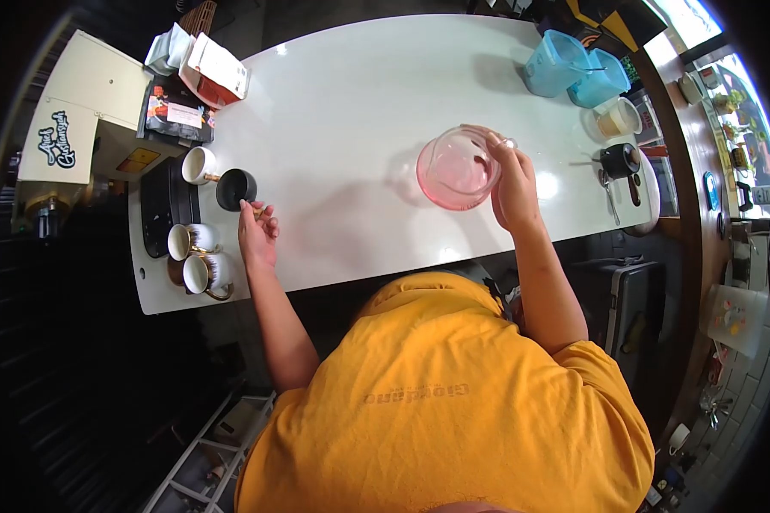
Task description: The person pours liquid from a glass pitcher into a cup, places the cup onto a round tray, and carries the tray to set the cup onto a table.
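My right hand is wrapped round the right side of a clear glass jug with pink liquid in it, over the white table. On the left, a black cup stands near the table's end, its dark inside showing. My left hand is closed at the near side of this cup, thumb and finger pinching its small handle. Right behind the black cup is a white cup with a brownish handle. Two white cups with gold handles, a farther one and a nearer one, stand left of my left wrist.
A black flat tray or scale lies by the cream machine. Packets stand at the back left. Blue containers, a clear tub, a small dark pot and a spoon line the right end.
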Demonstrator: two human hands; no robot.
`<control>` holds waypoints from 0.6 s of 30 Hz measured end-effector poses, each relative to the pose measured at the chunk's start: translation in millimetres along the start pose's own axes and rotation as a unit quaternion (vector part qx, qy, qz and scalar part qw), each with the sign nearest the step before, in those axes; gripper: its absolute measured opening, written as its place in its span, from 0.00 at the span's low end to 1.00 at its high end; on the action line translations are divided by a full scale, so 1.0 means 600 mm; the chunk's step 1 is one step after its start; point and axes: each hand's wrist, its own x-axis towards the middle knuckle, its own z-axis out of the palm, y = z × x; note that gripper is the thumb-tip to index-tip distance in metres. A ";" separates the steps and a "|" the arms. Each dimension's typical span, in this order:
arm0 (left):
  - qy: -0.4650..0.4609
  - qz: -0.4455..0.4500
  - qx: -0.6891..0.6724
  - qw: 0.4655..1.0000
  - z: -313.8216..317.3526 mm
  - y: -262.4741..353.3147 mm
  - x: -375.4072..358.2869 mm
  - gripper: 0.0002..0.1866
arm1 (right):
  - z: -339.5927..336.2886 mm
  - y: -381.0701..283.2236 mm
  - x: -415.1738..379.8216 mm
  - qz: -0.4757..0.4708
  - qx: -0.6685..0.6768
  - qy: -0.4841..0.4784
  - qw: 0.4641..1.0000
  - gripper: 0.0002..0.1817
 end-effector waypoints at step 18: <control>-0.157 0.061 -0.037 0.985 0.217 -0.005 -0.229 0.21 | -0.104 -0.147 0.115 -0.146 -0.172 -0.057 0.973 0.23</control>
